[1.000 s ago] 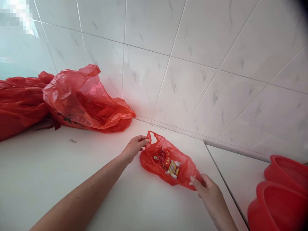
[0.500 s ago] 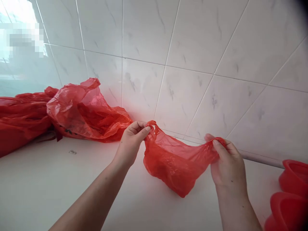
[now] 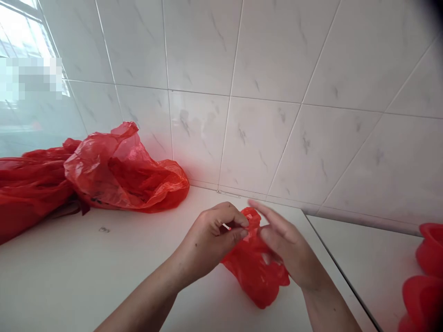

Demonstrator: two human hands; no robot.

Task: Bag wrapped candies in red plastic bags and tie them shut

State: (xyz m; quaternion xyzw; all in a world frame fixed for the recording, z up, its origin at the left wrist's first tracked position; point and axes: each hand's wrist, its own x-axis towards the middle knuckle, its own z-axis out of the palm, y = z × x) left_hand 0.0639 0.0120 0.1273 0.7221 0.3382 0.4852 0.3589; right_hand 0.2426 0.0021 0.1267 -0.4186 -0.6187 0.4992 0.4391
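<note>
A thin red plastic bag (image 3: pixel 258 288) hangs bunched over the white surface in the middle of the head view. My left hand (image 3: pixel 218 237) pinches its gathered top between thumb and fingertips. Close on the other side is my right hand (image 3: pixel 285 240), slightly blurred, its index finger stretched out and apart from the thumb. The thumb lies against or just in front of the bag; whether it touches is hard to see. Part of the bag is hidden behind both hands.
A larger crumpled red plastic bag (image 3: pixel 121 180) lies at the left against the tiled wall (image 3: pixel 197 133). Beside it is a heap of red bags (image 3: pixel 31 184). Red plastic baskets (image 3: pixel 424 299) stand at the right edge. A seam (image 3: pixel 341 269) crosses the white tabletop (image 3: pixel 138 272).
The bag was stretched between both hands. My right hand has let go of its end and come left beside my left hand, which moved right and lower. The bag now hangs bunched.
</note>
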